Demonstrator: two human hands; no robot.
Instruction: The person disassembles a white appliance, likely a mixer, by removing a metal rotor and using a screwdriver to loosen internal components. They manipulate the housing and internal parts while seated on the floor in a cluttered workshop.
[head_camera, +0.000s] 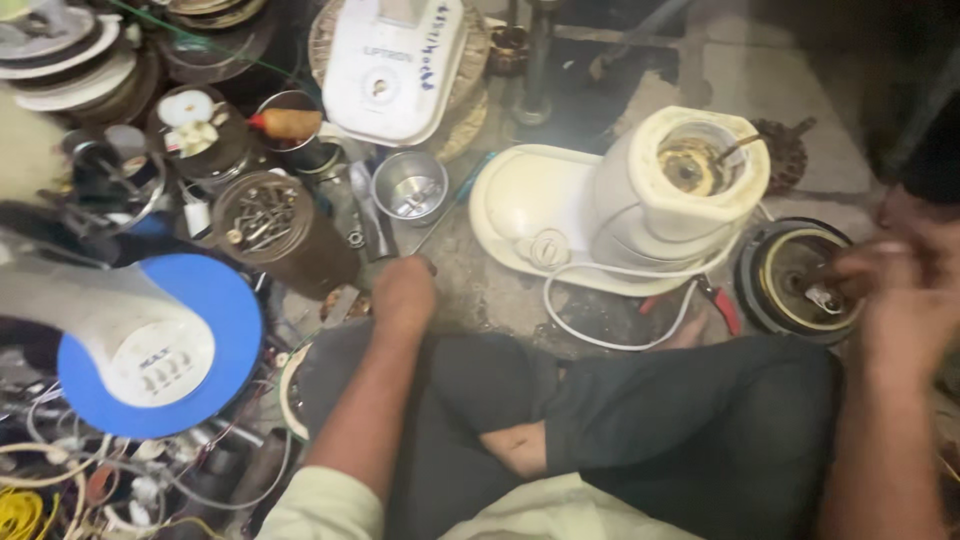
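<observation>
I sit cross-legged on the floor in dark trousers. My left hand (402, 288) reaches forward and down to the floor beside a brown tin of screws and bolts (268, 222); its fingers are curled, and whether they hold anything is hidden. My right hand (900, 290), blurred, rests over a round black-and-brass motor part (790, 280) at the right, fingers bent near its centre. Between the hands stands a white mixer-grinder base (640, 200), tipped, with its worn coupling on top and a white cord (610, 300) looping in front.
A small steel cup (410, 188) stands behind my left hand. A blue-and-white appliance base (150, 345) lies at the left over tangled wires (60, 480). Stacked plates, jars and a white appliance housing (395, 60) crowd the back. Red-handled pliers (715, 300) lie by the mixer.
</observation>
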